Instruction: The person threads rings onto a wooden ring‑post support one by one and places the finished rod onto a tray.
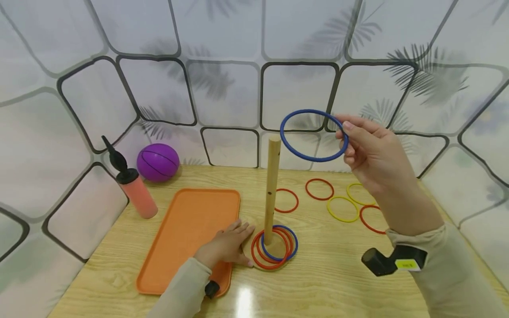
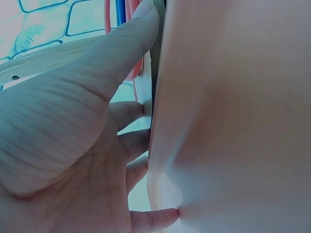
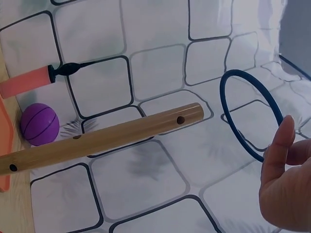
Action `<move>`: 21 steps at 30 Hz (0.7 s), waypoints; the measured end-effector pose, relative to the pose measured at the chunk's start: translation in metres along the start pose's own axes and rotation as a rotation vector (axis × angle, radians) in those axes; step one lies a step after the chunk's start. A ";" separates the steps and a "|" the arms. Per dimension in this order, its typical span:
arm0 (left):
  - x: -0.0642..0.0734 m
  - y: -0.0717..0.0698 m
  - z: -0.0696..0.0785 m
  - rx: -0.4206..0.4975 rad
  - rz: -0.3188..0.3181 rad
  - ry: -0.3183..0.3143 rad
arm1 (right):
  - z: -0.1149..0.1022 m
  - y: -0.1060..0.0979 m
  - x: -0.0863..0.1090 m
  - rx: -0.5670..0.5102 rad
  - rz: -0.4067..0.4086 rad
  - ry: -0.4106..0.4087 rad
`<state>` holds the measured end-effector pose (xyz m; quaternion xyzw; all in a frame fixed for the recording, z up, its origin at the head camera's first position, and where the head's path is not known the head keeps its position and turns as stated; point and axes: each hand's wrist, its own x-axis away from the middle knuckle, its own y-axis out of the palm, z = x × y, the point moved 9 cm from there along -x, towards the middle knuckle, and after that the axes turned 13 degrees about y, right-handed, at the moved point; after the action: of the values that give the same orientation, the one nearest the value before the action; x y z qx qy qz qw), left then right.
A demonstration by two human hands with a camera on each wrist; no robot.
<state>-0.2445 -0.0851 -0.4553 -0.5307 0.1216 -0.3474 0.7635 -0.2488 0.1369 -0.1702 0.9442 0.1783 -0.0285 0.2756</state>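
Blue in colour, the held ring [image 1: 318, 159] is raised just to the right of the top of a wooden post [image 1: 272, 176], and the two are seen to be apart in the right wrist view. The ring's right rim is pinched between the thumb and fingers of the right hand [image 1: 371, 148]. From the head camera the hoop is presented as a wide oval, its longer axis laid left to right with the right end tipped a little lower; from the right wrist, that axis is slanted from upper left to lower right. The post is stood upright, its long axis vertical and its free end pointed up, with its foot set on a base [image 1: 276, 250]. Around that foot, red rings [image 1: 270, 267] and a second blue ring [image 1: 296, 242] are looped, overlapping one another. The left hand [image 1: 227, 245] is laid at the base's left side across the right edge of an orange tray [image 1: 191, 234], its fingers stretched out and the thumb spread well away from them. On the table [image 1: 326, 274], yellow rings [image 1: 344, 221] and more red ones are scattered at the right; at the far left, a purple ball [image 1: 158, 162] is placed behind a pink pump [image 1: 139, 196].
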 end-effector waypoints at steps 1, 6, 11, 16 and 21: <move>0.000 0.000 0.000 0.001 0.000 0.000 | 0.001 0.002 -0.002 0.003 0.001 0.004; 0.001 -0.002 0.001 0.005 -0.004 -0.007 | 0.009 0.010 -0.008 0.020 0.000 0.035; 0.002 -0.003 0.003 0.010 -0.006 -0.011 | 0.018 0.012 -0.010 0.038 0.007 0.072; 0.002 -0.004 0.004 0.009 -0.002 0.000 | 0.027 0.012 -0.012 0.053 0.013 0.107; 0.003 -0.004 0.004 0.006 -0.003 0.000 | 0.035 0.011 -0.012 0.069 0.013 0.121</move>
<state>-0.2420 -0.0850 -0.4497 -0.5287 0.1197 -0.3489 0.7644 -0.2545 0.1058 -0.1923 0.9542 0.1876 0.0243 0.2316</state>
